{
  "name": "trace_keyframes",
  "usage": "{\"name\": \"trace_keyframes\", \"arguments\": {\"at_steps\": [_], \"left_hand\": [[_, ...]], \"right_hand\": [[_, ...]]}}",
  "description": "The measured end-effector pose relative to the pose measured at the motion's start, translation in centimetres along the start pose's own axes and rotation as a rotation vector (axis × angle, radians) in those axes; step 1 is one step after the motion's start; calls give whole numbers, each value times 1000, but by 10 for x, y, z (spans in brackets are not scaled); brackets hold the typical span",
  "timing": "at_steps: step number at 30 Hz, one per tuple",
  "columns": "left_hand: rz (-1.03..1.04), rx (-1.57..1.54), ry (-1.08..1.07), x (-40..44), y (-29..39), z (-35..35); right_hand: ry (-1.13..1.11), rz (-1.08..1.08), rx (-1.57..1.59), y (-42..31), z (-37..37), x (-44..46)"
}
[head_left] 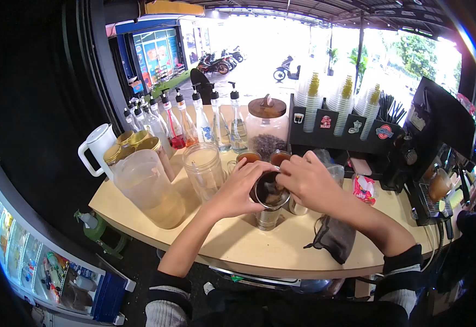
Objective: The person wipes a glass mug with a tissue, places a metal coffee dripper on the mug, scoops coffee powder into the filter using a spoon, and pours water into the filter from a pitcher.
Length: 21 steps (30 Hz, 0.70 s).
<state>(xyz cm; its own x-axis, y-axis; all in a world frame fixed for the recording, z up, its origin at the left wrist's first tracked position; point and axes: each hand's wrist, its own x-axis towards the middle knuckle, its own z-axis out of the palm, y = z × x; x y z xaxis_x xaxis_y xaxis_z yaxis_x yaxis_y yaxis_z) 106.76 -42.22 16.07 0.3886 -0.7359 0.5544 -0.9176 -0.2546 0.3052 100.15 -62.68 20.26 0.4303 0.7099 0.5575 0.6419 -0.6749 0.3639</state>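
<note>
A glass (268, 218) with dark contents stands near the front of the wooden counter. Around its rim on the left side curls my left hand (237, 191), thumb and fingers gripping it. My right hand (309, 182) is closed at the right side of the same rim, its fingers bent inward; what its fingertips pinch is hidden. Just behind the hands are two cups of brown liquid, one on the left (248, 157) and one on the right (280, 158). An empty clear jar (202, 171) stands left of my left hand.
A frosted pitcher (148, 188), a white jug (101, 147) and pump bottles (197, 117) line the left. Behind are a lidded jar (268, 128) and a black cup rack (330, 131). A dark cloth (336, 237) lies right, near the counter edge (238, 264).
</note>
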Motion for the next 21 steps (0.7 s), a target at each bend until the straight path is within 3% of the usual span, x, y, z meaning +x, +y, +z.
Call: {"name": "trace_keyframes", "arguments": {"at_steps": [4,16,18,19,21], "left_hand": [[-24,-13,12,0,3,0],[-24,18,-1,0,-1,3],[-43,35,75,1,0,8],[-46,38,77,0,0,12],[-46,81,274,-3,-1,24]], "right_hand": [[-10,-4,112,-6,8,-3],[-11,-70,4,11,2,-4],[-158,-95,18,11,-2,-3],[-156,-99,19,14,-1,-2],[-90,-91,-29,18,0,-2]]}}
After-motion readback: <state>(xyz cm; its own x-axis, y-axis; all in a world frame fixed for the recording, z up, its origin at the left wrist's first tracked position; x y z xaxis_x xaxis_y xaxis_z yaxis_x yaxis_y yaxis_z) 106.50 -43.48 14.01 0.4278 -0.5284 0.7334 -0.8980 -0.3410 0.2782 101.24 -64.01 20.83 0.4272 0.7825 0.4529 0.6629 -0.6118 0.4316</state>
